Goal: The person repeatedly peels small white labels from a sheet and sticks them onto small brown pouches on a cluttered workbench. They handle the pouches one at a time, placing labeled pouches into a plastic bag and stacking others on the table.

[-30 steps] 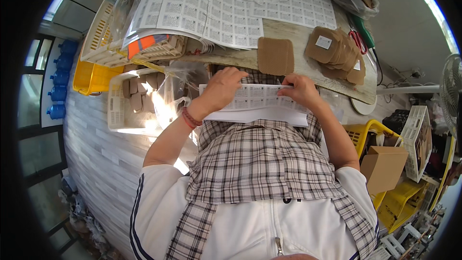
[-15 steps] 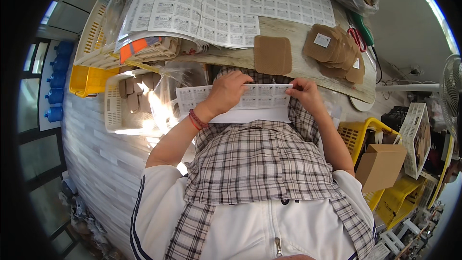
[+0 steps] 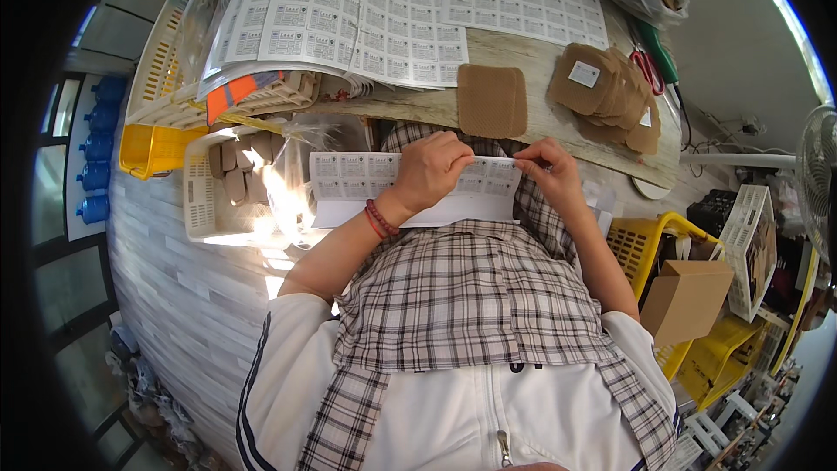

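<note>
A partly used sheet of printed labels (image 3: 353, 176) lies across my lap, with a blank white strip along its near side. My left hand (image 3: 429, 170) rests over the middle of the sheet, thumb and fingers pinched together at its far edge. At the sheet's far right corner, my right hand (image 3: 554, 176) pinches the edge between thumb and forefinger. Whether a single label sits between the fingertips is too small to tell. Just beyond the hands, brown fabric-like patches (image 3: 490, 103) lie at the table's near edge.
More label sheets (image 3: 323, 9) cover the wooden table (image 3: 410, 105). On the right are stacked brown patches (image 3: 602, 92), some bearing labels, and red-handled scissors (image 3: 647, 71). A pale crate (image 3: 199, 196) of brown pieces stands left; a yellow basket (image 3: 632, 244) and cardboard box (image 3: 689, 301) stand right.
My left hand has slid rightward along the sheet's far edge, closer to my right hand. The sheet has shifted slightly left, and my right hand has barely moved.
</note>
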Demonstrator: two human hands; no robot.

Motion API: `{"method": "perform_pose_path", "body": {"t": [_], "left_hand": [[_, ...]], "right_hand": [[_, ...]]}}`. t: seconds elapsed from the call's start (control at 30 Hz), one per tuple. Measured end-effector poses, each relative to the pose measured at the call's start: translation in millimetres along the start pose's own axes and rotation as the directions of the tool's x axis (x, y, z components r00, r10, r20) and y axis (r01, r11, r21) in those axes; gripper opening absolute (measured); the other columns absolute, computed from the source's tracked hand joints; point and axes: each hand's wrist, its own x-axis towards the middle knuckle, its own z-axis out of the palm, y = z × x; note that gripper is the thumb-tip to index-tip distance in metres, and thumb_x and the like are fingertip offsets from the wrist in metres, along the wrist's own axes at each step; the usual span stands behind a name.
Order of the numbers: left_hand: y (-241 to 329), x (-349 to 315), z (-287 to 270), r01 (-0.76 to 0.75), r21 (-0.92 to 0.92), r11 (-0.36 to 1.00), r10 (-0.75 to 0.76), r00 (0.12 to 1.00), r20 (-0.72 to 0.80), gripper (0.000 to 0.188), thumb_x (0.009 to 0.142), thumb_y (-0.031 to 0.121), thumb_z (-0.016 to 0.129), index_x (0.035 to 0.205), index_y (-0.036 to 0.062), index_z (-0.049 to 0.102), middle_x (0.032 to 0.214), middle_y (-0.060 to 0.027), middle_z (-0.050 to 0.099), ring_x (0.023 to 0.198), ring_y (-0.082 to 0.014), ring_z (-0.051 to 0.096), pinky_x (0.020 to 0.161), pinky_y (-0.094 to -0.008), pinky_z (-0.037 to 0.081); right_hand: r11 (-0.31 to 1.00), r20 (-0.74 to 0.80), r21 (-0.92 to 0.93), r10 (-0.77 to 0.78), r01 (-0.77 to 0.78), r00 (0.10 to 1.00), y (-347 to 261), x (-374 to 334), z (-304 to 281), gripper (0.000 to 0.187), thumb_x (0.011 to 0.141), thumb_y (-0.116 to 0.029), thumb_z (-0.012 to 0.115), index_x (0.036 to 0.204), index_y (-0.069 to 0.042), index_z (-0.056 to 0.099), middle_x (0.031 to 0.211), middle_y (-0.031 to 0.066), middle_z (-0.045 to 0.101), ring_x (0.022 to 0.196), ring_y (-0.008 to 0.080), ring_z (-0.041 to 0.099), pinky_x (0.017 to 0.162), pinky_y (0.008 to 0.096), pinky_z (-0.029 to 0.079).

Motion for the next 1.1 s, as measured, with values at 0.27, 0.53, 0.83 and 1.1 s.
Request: {"method": "perform_pose_path", "body": {"t": [0.27, 0.53, 0.83, 1.1], "left_hand": [[-3.3, 2.4, 2.2, 0.019, -0.027, 0.999, -0.017, 0.999, 0.042, 0.006, 0.084, 0.011, 0.069, 0.084, 0.0051, 0.07, 0.073, -0.0051, 0.061, 0.066, -0.022, 0.06, 0.058, -0.034, 0.048], [-5.2, 5.1, 3.3, 0.026, -0.081, 0.996, -0.019, 0.996, 0.084, 0.009, 0.085, 0.013, 0.069, 0.091, 0.0072, 0.074, 0.073, -0.0038, 0.06, 0.063, -0.0198, 0.059, 0.057, -0.0329, 0.047], [-4.1, 5.3, 11.5, 0.022, -0.049, 0.999, -0.018, 0.996, 0.084, 0.008, 0.084, 0.013, 0.068, 0.087, 0.007, 0.072, 0.075, -0.0057, 0.063, 0.069, -0.0239, 0.062, 0.062, -0.0355, 0.049], [-10.5, 6.9, 11.7, 0.258, -0.136, 0.957, -0.223, 0.948, 0.227, 0.012, 0.086, 0.016, 0.067, 0.092, 0.0073, 0.073, 0.081, -0.0072, 0.068, 0.069, -0.022, 0.065, 0.063, -0.0321, 0.05]], "right_hand": [[0.996, -0.143, -0.084, -0.011, -0.001, 0.99, -7.6, -6.9, 12.3, 0.011, 0.08, -0.008, 0.076, 0.09, -0.005, 0.073, 0.087, 0.0055, 0.063, 0.075, 0.0185, 0.064, 0.068, 0.0295, 0.051], [0.952, -0.265, -0.249, -0.243, 0.178, 0.933, 12.2, -10.5, 21.3, 0.013, 0.076, -0.008, 0.078, 0.088, -0.008, 0.074, 0.084, 0.0065, 0.064, 0.075, 0.0216, 0.064, 0.064, 0.0315, 0.052], [0.894, -0.312, -0.324, -0.41, 0.309, 0.857, 17.0, -11.2, 29.3, 0.014, 0.073, 0.0, 0.075, 0.085, -0.008, 0.072, 0.082, 0.0061, 0.066, 0.071, 0.021, 0.066, 0.059, 0.0296, 0.053], [0.817, -0.322, -0.444, -0.529, 0.369, 0.785, 15.5, -11.5, 27.6, 0.017, 0.07, 0.001, 0.077, 0.084, -0.009, 0.073, 0.086, 0.0063, 0.066, 0.073, 0.0221, 0.065, 0.06, 0.0316, 0.053]]}}
